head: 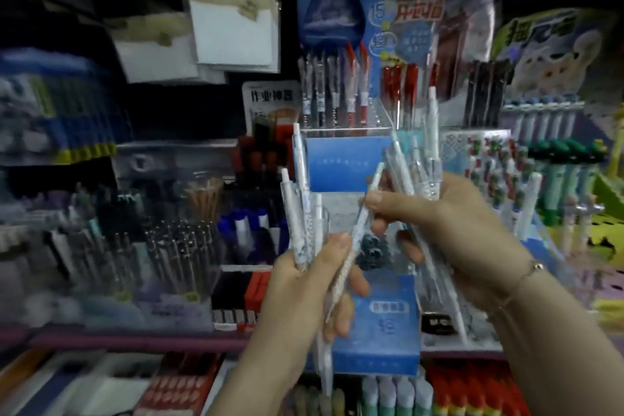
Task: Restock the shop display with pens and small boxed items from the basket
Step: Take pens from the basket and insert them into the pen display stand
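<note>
Slim white plastic pens with pale blue speckled barrels, clicker tips up, split into two bunches in front of tiered clear acrylic display (344,132) with blue card fronts. Left hand (304,294) curled round left bunch of pens (300,213), thumb pressed on front, fingers wrapped behind. Right hand (452,230) curled round right bunch of pens (413,165), thin bracelet (530,272) at wrist. Single pen (358,233) tilted diagonally between both hands, pinched by right thumb and forefinger near top, lower end running past left fingers; whether left hand grips it too cannot be told. Top tier holds upright glossy pens, red-capped (358,84) at right. Blurry frame; basket out of view, boxed items unclear
</note>
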`<control>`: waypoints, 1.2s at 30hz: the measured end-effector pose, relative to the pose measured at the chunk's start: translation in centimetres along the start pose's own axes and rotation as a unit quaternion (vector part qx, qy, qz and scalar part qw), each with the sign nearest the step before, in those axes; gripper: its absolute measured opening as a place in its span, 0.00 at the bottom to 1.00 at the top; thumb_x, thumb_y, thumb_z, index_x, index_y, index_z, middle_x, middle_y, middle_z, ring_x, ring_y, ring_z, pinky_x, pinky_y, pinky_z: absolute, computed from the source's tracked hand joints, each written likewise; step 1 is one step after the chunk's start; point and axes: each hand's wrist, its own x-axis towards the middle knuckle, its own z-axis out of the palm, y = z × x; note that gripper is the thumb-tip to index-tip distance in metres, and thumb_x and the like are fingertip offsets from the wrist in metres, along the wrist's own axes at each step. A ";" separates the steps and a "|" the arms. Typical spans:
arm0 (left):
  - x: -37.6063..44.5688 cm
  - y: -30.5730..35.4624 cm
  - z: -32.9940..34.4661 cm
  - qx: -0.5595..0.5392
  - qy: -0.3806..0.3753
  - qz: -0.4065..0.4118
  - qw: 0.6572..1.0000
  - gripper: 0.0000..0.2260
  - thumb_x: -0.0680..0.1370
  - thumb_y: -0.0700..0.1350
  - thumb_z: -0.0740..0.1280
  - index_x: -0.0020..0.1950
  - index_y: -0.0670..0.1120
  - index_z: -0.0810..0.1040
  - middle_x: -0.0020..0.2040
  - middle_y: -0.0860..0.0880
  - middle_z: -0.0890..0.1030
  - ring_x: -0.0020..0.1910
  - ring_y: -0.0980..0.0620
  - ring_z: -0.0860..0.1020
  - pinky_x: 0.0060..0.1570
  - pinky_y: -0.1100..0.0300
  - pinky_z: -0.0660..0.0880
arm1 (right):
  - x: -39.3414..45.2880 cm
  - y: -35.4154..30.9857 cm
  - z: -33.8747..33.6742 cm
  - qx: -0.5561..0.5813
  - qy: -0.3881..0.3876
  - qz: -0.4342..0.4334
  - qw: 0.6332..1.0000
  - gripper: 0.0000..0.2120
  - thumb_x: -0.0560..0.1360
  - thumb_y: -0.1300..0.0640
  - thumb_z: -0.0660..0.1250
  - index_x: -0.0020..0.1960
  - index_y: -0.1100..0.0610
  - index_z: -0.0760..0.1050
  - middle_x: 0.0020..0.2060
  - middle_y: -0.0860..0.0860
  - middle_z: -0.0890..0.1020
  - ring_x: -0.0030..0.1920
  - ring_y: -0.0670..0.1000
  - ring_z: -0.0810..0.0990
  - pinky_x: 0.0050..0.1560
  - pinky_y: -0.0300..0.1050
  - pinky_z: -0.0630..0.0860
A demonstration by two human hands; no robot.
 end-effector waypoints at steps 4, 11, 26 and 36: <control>1.2 1.0 -3.2 -0.020 -0.016 -0.008 1.000 0.16 0.66 0.60 0.68 0.35 0.48 0.83 0.31 0.42 0.82 0.23 0.47 0.80 0.19 0.64 0.71 | 2.3 -0.6 2.7 -0.022 -0.064 0.014 0.998 0.08 0.69 0.63 0.72 0.44 0.66 0.77 0.29 0.56 0.79 0.28 0.48 0.77 0.19 0.38 0.66; 3.1 0.6 -7.9 0.156 0.054 0.051 0.985 0.06 0.74 0.50 0.67 0.38 0.51 0.78 0.29 0.49 0.81 0.24 0.55 0.77 0.23 0.67 0.70 | 6.6 -2.7 0.7 -0.111 0.175 -0.099 0.973 0.07 0.68 0.61 0.75 0.42 0.62 0.78 0.25 0.50 0.82 0.20 0.42 0.75 0.18 0.34 0.67; 9.7 1.7 -9.8 0.145 0.066 0.006 0.987 0.08 0.77 0.43 0.68 0.39 0.44 0.74 0.21 0.56 0.65 0.17 0.59 0.60 0.18 0.70 0.57 | 11.9 0.4 4.8 -0.261 0.160 -0.155 0.939 0.08 0.70 0.59 0.73 0.38 0.53 0.75 0.33 0.54 0.81 0.28 0.51 0.77 0.23 0.39 0.75; 12.8 2.2 -10.2 0.176 0.050 0.056 0.982 0.07 0.77 0.42 0.67 0.45 0.38 0.77 0.22 0.55 0.65 0.18 0.59 0.61 0.19 0.70 0.58 | 12.6 -0.4 6.0 -0.231 0.134 -0.172 0.948 0.05 0.72 0.60 0.72 0.41 0.56 0.76 0.37 0.58 0.82 0.36 0.61 0.81 0.21 0.39 0.74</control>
